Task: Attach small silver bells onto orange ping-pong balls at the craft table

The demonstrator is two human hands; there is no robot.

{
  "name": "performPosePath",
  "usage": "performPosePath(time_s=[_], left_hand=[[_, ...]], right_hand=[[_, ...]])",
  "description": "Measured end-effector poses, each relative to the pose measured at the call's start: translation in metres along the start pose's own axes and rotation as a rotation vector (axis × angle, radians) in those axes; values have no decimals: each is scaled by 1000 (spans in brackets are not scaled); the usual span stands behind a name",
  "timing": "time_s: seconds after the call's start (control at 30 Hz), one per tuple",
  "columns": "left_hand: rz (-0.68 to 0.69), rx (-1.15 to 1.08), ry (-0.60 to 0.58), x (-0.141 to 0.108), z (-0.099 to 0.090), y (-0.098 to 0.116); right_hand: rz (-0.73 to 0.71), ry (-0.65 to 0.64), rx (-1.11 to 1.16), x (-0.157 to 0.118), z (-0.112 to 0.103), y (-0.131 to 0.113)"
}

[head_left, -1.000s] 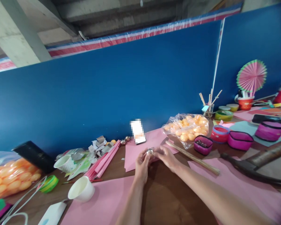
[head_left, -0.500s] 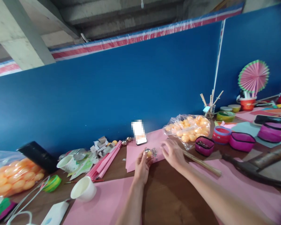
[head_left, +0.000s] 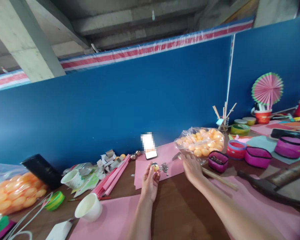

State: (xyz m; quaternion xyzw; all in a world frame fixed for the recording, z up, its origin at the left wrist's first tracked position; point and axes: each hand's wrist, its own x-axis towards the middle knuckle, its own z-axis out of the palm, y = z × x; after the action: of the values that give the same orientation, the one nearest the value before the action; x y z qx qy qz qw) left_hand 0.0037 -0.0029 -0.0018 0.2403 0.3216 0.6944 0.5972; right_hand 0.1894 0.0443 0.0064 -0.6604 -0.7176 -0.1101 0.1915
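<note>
Pinched in the fingertips of my left hand (head_left: pixel 150 183) is a small yellow-orange ball (head_left: pixel 155 167) with shiny silvery bits on its top. Right beside it, a cluster of tiny silver pieces (head_left: pixel 164 168) lies on the pink paper (head_left: pixel 173 153). My right hand (head_left: pixel 193 168) is lowered over a tool with a wooden handle (head_left: pixel 222 179), its fingers curled around the middle. A dark flat tip shows past the fingers, and the rest of that end is hidden. A clear bag of orange balls (head_left: pixel 202 141) sits just behind this hand.
A phone (head_left: pixel 151 155) leans near the blue partition (head_left: pixel 130 110). To the right are a purple container (head_left: pixel 218 161) of small metal pieces, more containers and a hammer (head_left: pixel 255 185). At left stand a white cup (head_left: pixel 88 207), pink strips (head_left: pixel 117 175) and another bag of orange balls (head_left: pixel 15 193).
My right hand has come away from the silver pieces and down to the right onto the wooden-handled tool. The left hand has shifted slightly left with the ball. The view has tilted up slightly.
</note>
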Motion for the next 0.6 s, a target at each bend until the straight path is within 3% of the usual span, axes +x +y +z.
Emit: performPosePath(time_s=[0.1,0.4,0.6], left_hand=[[-14,-18,5,0,1,0],[8,2,3,2,-3,-3],[16,-36,-18,4,-4,-3]], right_hand=[[-43,79,9,-3,-7,-5],[-397,265,266,-29,-38,-42],[-425,223,218,-31,-42,-43]])
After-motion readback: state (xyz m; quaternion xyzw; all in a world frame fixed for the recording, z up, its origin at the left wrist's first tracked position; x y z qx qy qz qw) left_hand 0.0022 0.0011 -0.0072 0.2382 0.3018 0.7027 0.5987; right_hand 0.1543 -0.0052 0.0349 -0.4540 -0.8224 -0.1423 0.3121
